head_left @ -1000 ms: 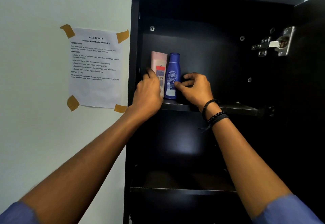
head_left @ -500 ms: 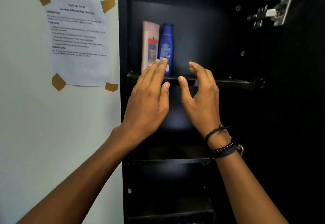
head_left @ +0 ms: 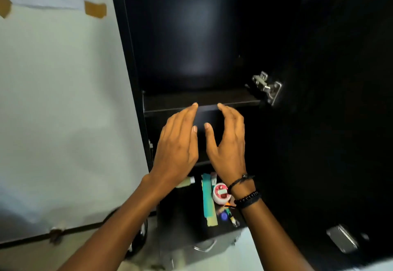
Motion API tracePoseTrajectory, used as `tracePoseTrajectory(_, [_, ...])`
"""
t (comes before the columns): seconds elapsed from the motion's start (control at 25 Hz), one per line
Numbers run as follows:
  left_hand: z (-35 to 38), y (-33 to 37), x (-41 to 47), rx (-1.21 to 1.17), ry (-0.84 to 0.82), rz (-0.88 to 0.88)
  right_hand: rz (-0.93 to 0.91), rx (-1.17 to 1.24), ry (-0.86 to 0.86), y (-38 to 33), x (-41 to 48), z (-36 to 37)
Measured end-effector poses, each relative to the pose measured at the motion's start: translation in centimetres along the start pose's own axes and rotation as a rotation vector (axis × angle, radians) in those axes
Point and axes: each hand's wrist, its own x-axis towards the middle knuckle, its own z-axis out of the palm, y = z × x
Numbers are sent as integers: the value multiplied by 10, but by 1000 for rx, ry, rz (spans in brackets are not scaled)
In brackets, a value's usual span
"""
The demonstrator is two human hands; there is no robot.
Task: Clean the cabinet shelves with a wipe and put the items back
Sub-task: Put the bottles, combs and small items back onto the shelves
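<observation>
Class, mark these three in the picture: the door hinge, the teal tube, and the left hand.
Door hinge [head_left: 268, 88]: head view, on its metal plate.
Teal tube [head_left: 208, 202]: head view, middle of its body.
Left hand [head_left: 177, 145]: head view, back of the hand.

Two bare forearms, no sleeves in view – the right hand [head_left: 228, 143] has a thin black knotted cord bracelet [head_left: 241, 180] nearest it, then a black round-bead bracelet [head_left: 247, 196] touching a black fabric band [head_left: 249, 202] – the left hand [head_left: 177, 145] wears nothing

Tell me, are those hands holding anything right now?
Nothing is held. The left hand and right hand are both open and empty, in front of the dark cabinet shelf.
</observation>
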Motion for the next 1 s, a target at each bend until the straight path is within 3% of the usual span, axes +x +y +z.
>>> tracePoseTrajectory(0.44, [111, -40, -175, -100, -705, -512, 706, -157, -454, 145, -169, 32])
tracePoseTrajectory(0.56, [141, -47, -189, -132, -846, -649, 788, -221, -642, 180, -188, 52])
tracePoseTrajectory(0.8, [190, -67, -198, -214, -999, -714, 871, -304, -951, 243, -213, 101])
tracePoseTrajectory(1.0, [213, -82, -207, -174, -1038, -806, 908, -394, -890, 272, -220, 139])
